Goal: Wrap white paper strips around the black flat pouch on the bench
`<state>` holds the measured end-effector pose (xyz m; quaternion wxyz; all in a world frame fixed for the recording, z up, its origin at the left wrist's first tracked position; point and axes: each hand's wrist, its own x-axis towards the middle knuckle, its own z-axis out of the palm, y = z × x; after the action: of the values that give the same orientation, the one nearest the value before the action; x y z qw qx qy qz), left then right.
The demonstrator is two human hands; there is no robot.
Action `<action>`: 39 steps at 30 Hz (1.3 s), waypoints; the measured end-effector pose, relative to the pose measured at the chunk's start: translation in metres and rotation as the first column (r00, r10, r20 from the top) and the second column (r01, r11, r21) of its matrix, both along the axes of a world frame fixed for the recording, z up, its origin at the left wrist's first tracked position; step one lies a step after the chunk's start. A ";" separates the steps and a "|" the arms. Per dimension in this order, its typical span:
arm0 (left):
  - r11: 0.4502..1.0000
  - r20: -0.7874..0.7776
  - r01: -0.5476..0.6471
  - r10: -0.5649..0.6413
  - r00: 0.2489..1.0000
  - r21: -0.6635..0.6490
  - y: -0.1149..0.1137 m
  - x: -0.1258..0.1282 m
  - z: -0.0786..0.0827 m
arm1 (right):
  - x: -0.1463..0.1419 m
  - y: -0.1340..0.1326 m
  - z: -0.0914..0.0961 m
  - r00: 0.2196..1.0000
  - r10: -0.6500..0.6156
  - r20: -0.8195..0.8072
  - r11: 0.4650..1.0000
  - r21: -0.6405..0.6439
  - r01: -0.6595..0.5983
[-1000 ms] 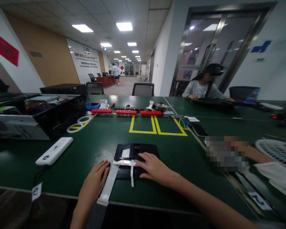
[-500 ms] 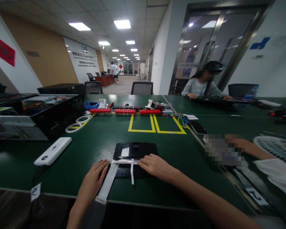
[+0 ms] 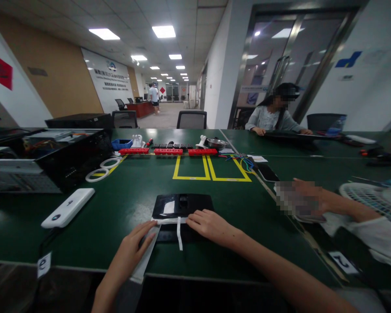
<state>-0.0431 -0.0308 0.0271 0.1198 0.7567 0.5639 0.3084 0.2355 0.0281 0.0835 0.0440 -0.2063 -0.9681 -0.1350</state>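
Both open: left hand (image 3: 132,248), right hand (image 3: 211,226) touching strip (image 3: 171,221).

A glossy black rectangular panel (image 3: 182,205) lies flat near the front edge of the green table (image 3: 117,208). A wide white ribbon cable (image 3: 138,271) runs flat from its front left corner slantwise to the table edge. A thin white strip (image 3: 179,237) crosses the panel's front edge.
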 end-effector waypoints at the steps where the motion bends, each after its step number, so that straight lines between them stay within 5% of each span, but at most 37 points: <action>1: 1.000 0.000 0.006 -0.006 1.000 0.003 0.000 0.002 0.000 | 0.000 0.000 0.000 1.000 -0.003 0.004 1.000 0.001 0.003; 9: 0.999 -0.028 0.007 -0.006 1.000 0.037 0.001 0.010 -0.006 | -0.001 0.002 -0.008 0.999 -0.006 -0.039 1.000 -0.017 0.006; 15: 0.999 -0.045 0.005 -0.003 0.999 0.054 -0.002 0.014 -0.009 | 0.001 0.008 -0.017 0.994 -0.063 -0.092 0.986 -0.161 0.047; 22: 0.998 -0.055 -0.009 0.012 0.998 0.062 -0.001 0.014 -0.009 | 0.007 0.011 -0.012 0.994 -0.100 -0.051 0.902 -0.426 0.069; 33: 0.977 0.122 -0.182 0.168 0.978 0.110 0.008 -0.003 -0.011 | 0.022 0.026 -0.007 0.974 -0.228 0.010 0.847 -0.491 0.203; 39: 0.979 0.120 -0.185 0.174 0.977 0.088 0.006 -0.002 -0.015 | 0.057 0.052 0.002 0.908 -0.410 0.082 0.749 -0.538 0.386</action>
<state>-0.0449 -0.0247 0.0122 0.0855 0.6893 0.6064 0.3871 0.2929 0.0797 0.0857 -0.0260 -0.4143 -0.8985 0.1426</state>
